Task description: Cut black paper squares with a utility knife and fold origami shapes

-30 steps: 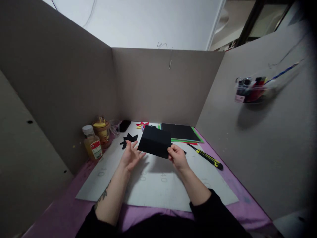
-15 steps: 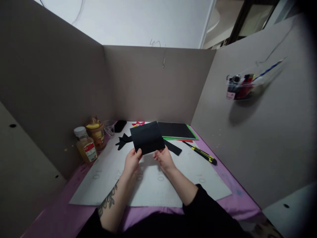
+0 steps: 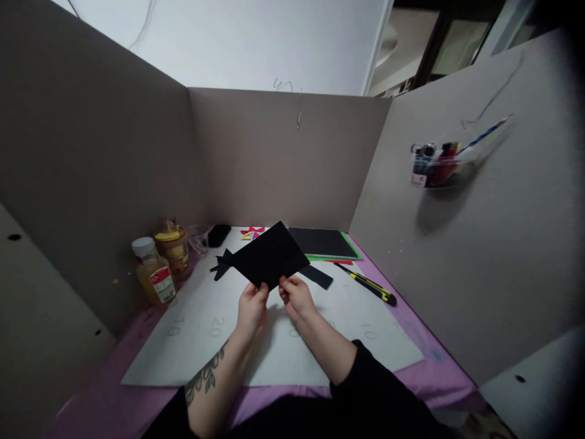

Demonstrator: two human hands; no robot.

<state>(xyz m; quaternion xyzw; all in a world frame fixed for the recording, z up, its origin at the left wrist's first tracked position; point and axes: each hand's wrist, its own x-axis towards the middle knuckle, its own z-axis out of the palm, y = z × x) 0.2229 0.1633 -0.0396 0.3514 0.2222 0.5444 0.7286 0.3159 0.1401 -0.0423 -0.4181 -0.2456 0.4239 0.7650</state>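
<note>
While your left hand (image 3: 251, 308) and right hand (image 3: 298, 299) pinch the black sheet (image 3: 272, 253), one corner points to six o'clock.
The cutter (image 3: 369, 284) lies at three o'clock from the sheet.

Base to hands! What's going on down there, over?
Left hand, right hand: both pinching black four-cornered paper sheet. Sheet raised over flat white board. Slim black-and-yellow utility knife lying right, clear of hands.

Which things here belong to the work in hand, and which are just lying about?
Belong:
black sheet, held by left hand and right hand
likely: paper stack, yellow-black cutter, black cut-out

Apparently lying about:
labelled bottle
clear cup
dark flat object
</note>
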